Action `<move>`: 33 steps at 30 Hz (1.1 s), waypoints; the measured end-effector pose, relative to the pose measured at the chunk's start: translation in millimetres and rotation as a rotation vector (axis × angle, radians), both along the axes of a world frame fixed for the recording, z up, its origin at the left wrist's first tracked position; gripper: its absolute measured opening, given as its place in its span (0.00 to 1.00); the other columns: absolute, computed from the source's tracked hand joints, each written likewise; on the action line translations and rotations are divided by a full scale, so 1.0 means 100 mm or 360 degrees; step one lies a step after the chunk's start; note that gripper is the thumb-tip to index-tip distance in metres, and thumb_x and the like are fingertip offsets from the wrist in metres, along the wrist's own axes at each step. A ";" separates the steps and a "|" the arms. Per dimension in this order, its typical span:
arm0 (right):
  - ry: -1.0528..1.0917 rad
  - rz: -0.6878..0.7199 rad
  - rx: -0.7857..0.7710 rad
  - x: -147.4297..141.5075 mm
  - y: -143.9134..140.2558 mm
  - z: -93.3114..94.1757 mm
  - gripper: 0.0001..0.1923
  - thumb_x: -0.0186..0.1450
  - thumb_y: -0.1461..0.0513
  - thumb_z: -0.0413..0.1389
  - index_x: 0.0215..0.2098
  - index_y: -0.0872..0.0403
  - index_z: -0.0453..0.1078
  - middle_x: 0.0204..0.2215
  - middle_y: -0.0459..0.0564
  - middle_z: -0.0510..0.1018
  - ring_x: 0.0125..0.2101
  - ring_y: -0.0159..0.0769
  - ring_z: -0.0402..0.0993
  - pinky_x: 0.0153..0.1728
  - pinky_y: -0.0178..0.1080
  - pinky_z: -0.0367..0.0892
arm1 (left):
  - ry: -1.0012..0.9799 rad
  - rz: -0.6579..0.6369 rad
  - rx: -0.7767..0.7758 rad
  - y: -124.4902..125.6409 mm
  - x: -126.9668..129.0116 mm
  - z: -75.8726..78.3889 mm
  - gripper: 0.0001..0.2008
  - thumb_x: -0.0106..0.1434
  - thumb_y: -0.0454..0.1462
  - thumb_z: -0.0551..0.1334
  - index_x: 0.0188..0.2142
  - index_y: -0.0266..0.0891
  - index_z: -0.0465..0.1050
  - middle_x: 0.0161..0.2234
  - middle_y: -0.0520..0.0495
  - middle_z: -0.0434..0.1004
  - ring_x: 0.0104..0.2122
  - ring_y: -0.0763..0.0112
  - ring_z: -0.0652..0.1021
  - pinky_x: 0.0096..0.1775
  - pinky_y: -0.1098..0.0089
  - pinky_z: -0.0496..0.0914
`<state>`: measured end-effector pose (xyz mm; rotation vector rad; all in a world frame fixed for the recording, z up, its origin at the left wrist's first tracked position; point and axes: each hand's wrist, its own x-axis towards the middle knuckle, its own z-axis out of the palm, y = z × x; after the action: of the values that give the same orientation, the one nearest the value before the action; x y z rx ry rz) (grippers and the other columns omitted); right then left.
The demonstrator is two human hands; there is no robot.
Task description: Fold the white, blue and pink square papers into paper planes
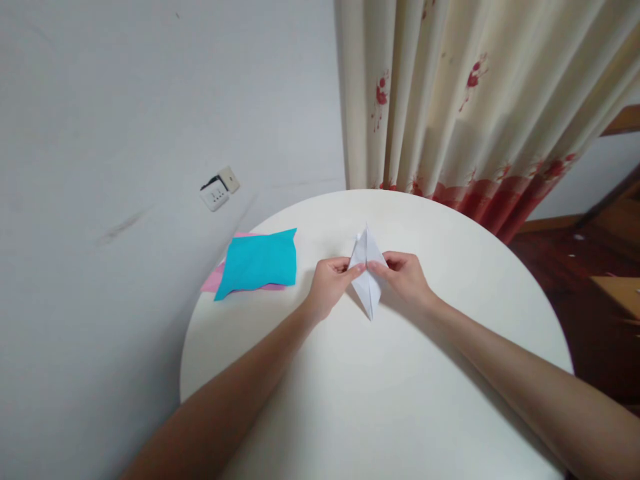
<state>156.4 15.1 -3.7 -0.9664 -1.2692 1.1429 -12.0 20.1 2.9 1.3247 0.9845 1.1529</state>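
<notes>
A piece of folded white paper (369,293), shaped like a narrow diamond, is held above or against a round white table (375,407), one point toward the far edge and the other toward the person; whether it touches the tabletop cannot be told. A crease runs down its middle. The left hand (327,283) grips the paper's left side, thumb pressed on the upper face and fingers curled at the edge. The right hand (409,277) pinches the opposite side in the same manner, the two thumb tips nearly meeting at the central crease. Both bare forearms reach in from the near edge. To the left of the left hand, near the table's rim, a blue sheet (260,261) with uneven corners lies over pink paper (212,280), which shows along its edges. Beyond, a socket (215,196) sits on a pale, scuffed wall (125,100), while a cream curtain (415,87) with red floral marks and a red lower band hangs behind the table, beside dark reddish flooring (550,257).
</notes>
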 end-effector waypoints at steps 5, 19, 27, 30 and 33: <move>-0.0048 -0.0105 -0.0055 -0.04 -0.04 0.00 0.19 0.54 0.50 0.65 0.21 0.58 0.72 0.18 0.44 0.70 0.20 0.29 0.60 0.22 0.34 0.54 | 0.0014 -0.0080 -0.0046 -0.02 0.01 0.00 0.17 0.52 0.47 0.72 0.30 0.34 0.79 0.29 0.46 0.79 0.30 0.67 0.76 0.36 0.68 0.69; 0.0012 -0.0091 -0.0022 -0.06 -0.04 -0.02 0.18 0.57 0.50 0.63 0.22 0.56 0.70 0.20 0.45 0.71 0.22 0.30 0.62 0.25 0.34 0.58 | -0.0005 -0.0058 -0.0080 -0.05 0.04 0.02 0.19 0.53 0.50 0.71 0.28 0.34 0.78 0.26 0.47 0.77 0.27 0.69 0.74 0.33 0.69 0.69; -0.0177 0.0068 -0.0047 -0.06 -0.04 -0.06 0.22 0.60 0.48 0.59 0.21 0.56 0.67 0.18 0.43 0.65 0.20 0.28 0.57 0.21 0.33 0.51 | -0.0003 0.0057 -0.0044 -0.03 0.02 -0.01 0.18 0.53 0.49 0.71 0.29 0.33 0.78 0.27 0.47 0.77 0.28 0.68 0.75 0.32 0.69 0.68; -0.0183 0.0051 -0.0013 -0.06 -0.04 -0.07 0.22 0.60 0.48 0.59 0.21 0.57 0.67 0.18 0.42 0.64 0.20 0.27 0.56 0.21 0.33 0.50 | 0.0014 -0.0019 -0.0067 -0.03 0.02 0.00 0.19 0.53 0.49 0.71 0.31 0.33 0.79 0.29 0.45 0.79 0.28 0.67 0.76 0.33 0.68 0.69; -0.0188 0.0038 -0.0004 -0.06 -0.05 -0.06 0.23 0.61 0.47 0.58 0.20 0.56 0.65 0.17 0.41 0.62 0.20 0.27 0.54 0.21 0.33 0.48 | 0.0024 -0.0035 -0.0082 -0.02 0.02 0.01 0.19 0.52 0.48 0.72 0.32 0.32 0.79 0.30 0.43 0.79 0.29 0.65 0.77 0.34 0.67 0.69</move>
<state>150.4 10.4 -10.1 -1.0359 -1.3771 1.1194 -10.2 17.6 4.0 1.3017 1.0019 1.0956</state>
